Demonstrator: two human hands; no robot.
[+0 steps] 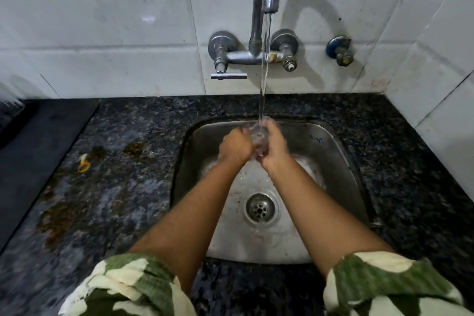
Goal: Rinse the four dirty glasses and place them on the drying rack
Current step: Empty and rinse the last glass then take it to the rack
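both hands cup one clear glass (259,136) under the tap stream (264,72), above the sink (341,159); left hand (234,146) and right hand (274,146) each curl their grip round it, equally near. its long axis looks roughly upright; no rack shows.

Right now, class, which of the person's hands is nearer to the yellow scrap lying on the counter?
Left. The left hand is on the glass over the sink, on the side facing the yellow scrap; the right hand holds the glass's far side.
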